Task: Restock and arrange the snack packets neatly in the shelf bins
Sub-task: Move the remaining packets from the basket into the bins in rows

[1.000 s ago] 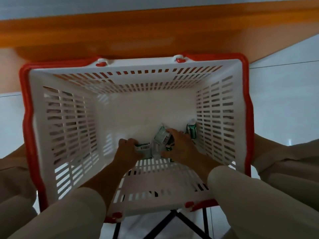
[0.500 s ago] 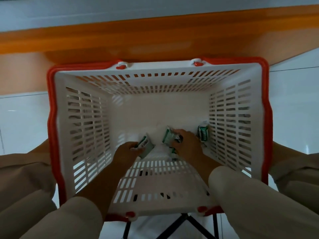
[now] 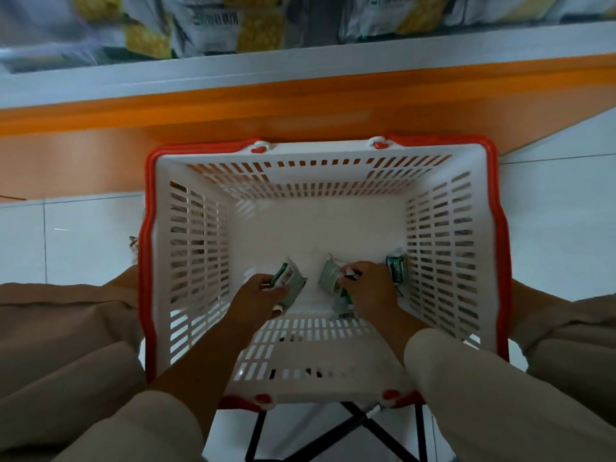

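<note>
head view looks down into a white basket with a red rim, mid-frame, set on a black folding stand. left of centre, low in the basket, the left hand has its fingers curled round a green-and-white snack packet. just right of it, and apart from it, the right hand pinches a second packet. further right, a third packet lies loose by the right wall, just beside that hand.

this looks like the gathering step: taking the last stock out of the basket. the next move likely calls for lifting both hands clear of the tall walls and up toward the shelf across the top of the frame.

no shelf bins can be made out. the bagged goods at the top are blurred and cut off. how many packets the right hand covers cannot be told.
</note>
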